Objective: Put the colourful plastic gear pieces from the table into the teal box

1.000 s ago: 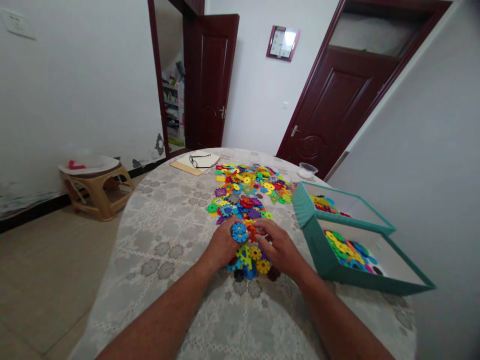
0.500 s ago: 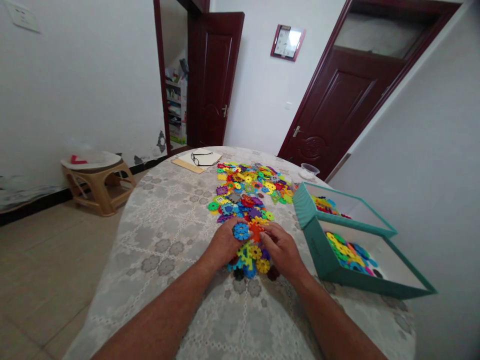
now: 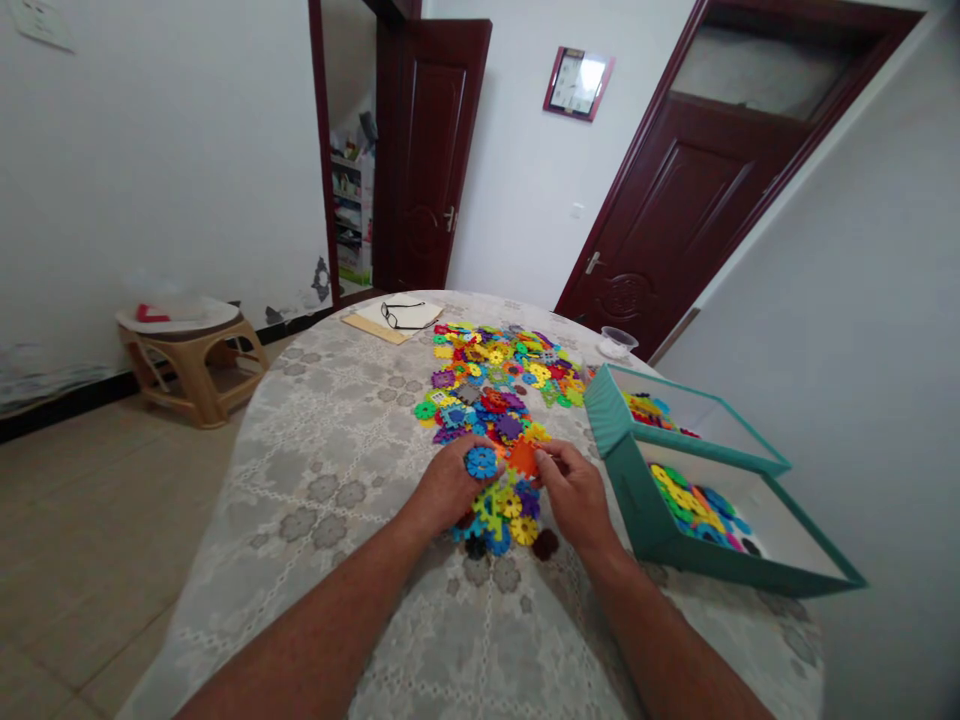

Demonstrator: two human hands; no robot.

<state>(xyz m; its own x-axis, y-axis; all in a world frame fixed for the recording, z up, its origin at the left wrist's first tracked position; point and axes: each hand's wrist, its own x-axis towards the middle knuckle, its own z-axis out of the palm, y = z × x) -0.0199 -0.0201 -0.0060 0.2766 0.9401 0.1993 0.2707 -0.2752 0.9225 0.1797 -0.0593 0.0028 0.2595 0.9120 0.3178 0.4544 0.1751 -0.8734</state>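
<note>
My left hand point(image 3: 448, 482) is closed around blue flower-shaped plastic pieces point(image 3: 481, 462), stacked face up by the thumb. Close beside it, my right hand point(image 3: 574, 490) pinches an orange square toothed piece point(image 3: 523, 458) at its right edge. Under and between the hands lie yellow flower pieces point(image 3: 524, 530) and a lime-green toothed piece point(image 3: 491, 520). A dark brown flower piece point(image 3: 545, 544) sits apart, just below my right hand. Past my fingertips, a purple square piece point(image 3: 508, 426) rests among a mixed heap point(image 3: 495, 360) of colourful interlocking pieces.
At the right stands an open teal box point(image 3: 720, 570) with more pieces in both halves. Glasses point(image 3: 401, 320) lie on papers at the far left of the tablecloth point(image 3: 315, 430). A clear bowl point(image 3: 619, 341) sits at the far right edge. A plastic stool point(image 3: 195, 370) is on the floor.
My right hand has moved slightly right, and the orange square piece has shifted right and up with it, away from the left hand. The left hand stays nearly still with the blue pieces.
</note>
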